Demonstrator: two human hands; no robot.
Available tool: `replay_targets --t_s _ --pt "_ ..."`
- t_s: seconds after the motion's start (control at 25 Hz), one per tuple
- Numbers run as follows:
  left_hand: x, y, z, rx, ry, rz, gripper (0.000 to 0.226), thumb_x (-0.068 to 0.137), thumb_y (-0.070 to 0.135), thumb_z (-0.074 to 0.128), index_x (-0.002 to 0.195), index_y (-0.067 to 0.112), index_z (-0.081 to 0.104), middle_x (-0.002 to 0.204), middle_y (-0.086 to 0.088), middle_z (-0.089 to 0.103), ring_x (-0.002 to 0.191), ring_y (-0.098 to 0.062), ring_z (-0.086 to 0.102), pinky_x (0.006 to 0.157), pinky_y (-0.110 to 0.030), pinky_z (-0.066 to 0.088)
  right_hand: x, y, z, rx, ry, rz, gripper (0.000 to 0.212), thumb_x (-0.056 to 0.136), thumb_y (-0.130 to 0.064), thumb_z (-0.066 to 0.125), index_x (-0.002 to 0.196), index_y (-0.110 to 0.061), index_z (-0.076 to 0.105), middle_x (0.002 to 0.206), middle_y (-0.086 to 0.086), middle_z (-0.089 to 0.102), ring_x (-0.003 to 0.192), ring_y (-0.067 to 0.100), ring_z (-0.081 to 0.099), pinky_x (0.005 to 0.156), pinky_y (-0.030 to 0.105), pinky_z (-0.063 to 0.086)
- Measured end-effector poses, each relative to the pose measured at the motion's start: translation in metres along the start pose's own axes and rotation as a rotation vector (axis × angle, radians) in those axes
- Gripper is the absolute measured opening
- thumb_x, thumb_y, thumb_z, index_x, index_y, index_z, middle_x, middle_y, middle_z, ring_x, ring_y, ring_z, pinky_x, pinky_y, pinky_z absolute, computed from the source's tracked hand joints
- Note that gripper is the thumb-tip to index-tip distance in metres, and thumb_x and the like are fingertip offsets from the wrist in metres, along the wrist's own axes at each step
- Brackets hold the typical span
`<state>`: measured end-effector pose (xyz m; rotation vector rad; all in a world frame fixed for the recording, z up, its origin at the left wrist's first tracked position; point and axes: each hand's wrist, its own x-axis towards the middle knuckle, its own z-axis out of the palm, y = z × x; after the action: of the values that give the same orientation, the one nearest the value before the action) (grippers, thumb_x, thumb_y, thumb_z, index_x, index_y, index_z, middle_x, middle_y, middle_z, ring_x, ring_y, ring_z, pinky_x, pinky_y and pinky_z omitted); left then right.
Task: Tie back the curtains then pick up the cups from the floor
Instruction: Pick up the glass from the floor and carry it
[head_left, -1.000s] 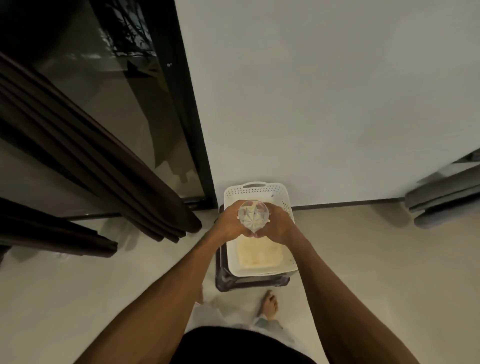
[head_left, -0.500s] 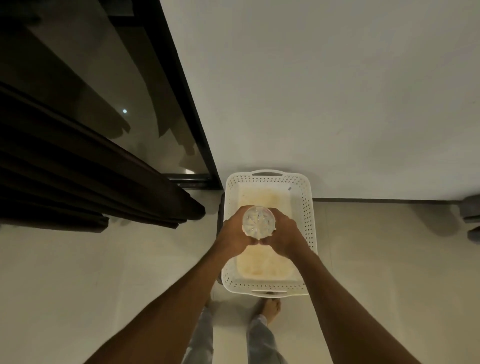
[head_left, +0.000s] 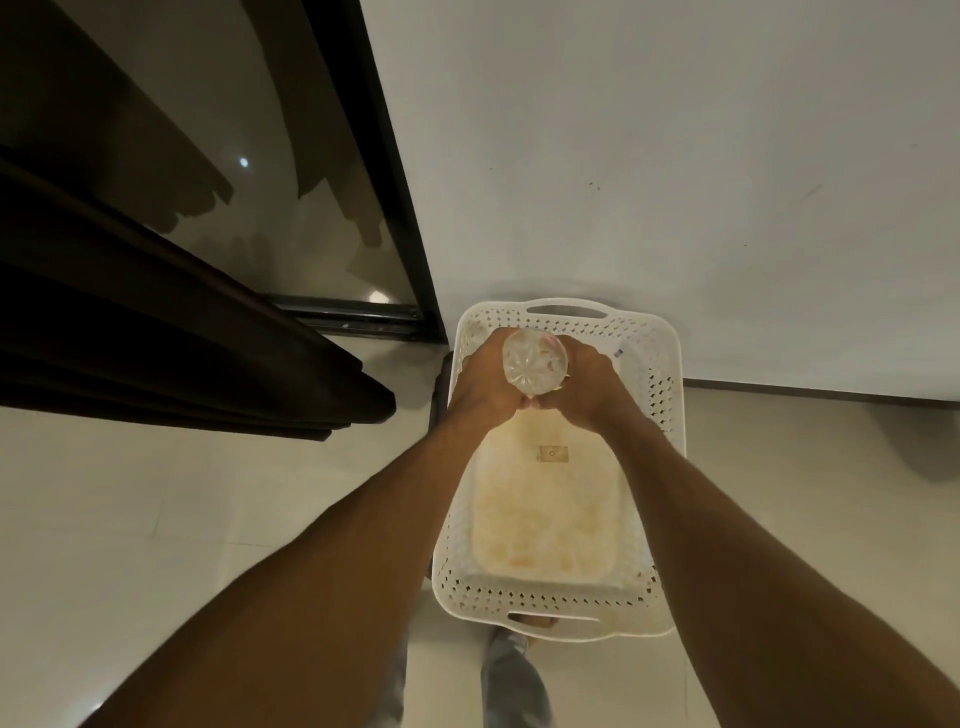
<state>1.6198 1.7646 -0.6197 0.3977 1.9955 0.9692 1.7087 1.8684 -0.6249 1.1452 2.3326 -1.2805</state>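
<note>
- Both forearms reach forward and down from the bottom of the view, converging over the far end of a white perforated plastic basket (head_left: 669, 415)
- The left hand (head_left: 483, 392) and the right hand (head_left: 584, 389) meet around one clear cup with a star-patterned base (head_left: 535, 366); the fingers of each hand curl round its sides, clamping it from the left and from the right; the fingertips touch one another just below it
- The cup is tipped so that its round base faces the camera; it is held in the air above the basket's far end, apart from the basket's floor; its mouth is hidden
- The basket stands against the white wall (head_left: 675, 156), with a slot handle at each short end; its inner floor is stained yellowish and bears a small brown label (head_left: 552, 453)
- A dark brown curtain (head_left: 182, 353) hangs in heavy folds at the left, its lower end near the basket's far left corner but apart from it
- Behind the curtain is a glass door in a black frame (head_left: 395, 208)
- The floor is of pale tiles (head_left: 130, 519); a grey trouser leg (head_left: 511, 675) shows below the basket's near edge
</note>
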Motion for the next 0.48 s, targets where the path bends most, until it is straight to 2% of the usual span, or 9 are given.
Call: replay_targets --t_s 0.08,0.16,0.2,0.28,0.48 --pt "0.007 -0.004 0.002 -0.046 -0.003 -0.018 0.048 0.086 -0.001 0.064 0.128 0.019 0.052 0.113 0.002 0.058 0.083 -0.005 0.054 0.047 -0.011 0.048 0.006 0.004 0.002 -0.005 -0.006 0.0 0.055 0.069 -0.004 0.082 0.119 -0.016 0.062 0.108 0.002 0.071 0.092 0.016 0.062 0.071 0.021 0.042" --pt "0.013 -0.011 0.004 -0.011 0.0 0.006 0.056 0.081 0.0 0.07 0.131 0.018 0.051 0.119 0.0 0.059 0.091 -0.007 0.055 0.06 -0.011 0.048 0.008 0.008 0.006 -0.018 -0.007 -0.003 0.058 0.069 -0.006 0.083 0.122 -0.015 0.061 0.111 0.003 0.071 0.099 0.02 0.064 0.077 0.024 0.043" --pt "0.015 -0.015 0.006 -0.007 0.008 0.008 0.054 0.083 0.0 0.068 0.131 0.017 0.052 0.118 0.0 0.059 0.09 -0.007 0.055 0.058 -0.011 0.048 0.009 0.009 0.007 -0.024 -0.006 -0.008 0.059 0.069 -0.007 0.084 0.123 -0.014 0.061 0.112 0.003 0.07 0.1 0.021 0.064 0.079 0.025 0.043" --pt "0.013 -0.011 0.007 -0.085 0.016 -0.038 0.041 0.091 -0.002 0.057 0.128 0.017 0.055 0.114 0.0 0.06 0.085 -0.007 0.055 0.043 -0.01 0.045 0.009 0.01 0.009 -0.02 0.003 -0.015 0.058 0.07 -0.007 0.083 0.124 -0.013 0.06 0.112 0.004 0.07 0.1 0.021 0.063 0.081 0.027 0.044" --pt "0.015 -0.017 0.012 -0.262 0.024 -0.099 0.046 0.09 -0.004 0.058 0.13 0.018 0.055 0.123 -0.004 0.059 0.11 -0.024 0.055 0.039 -0.013 0.046 0.007 0.013 0.014 0.024 0.037 -0.025 0.067 0.066 -0.009 0.087 0.127 -0.014 0.059 0.117 0.004 0.069 0.108 0.024 0.063 0.094 0.035 0.049"
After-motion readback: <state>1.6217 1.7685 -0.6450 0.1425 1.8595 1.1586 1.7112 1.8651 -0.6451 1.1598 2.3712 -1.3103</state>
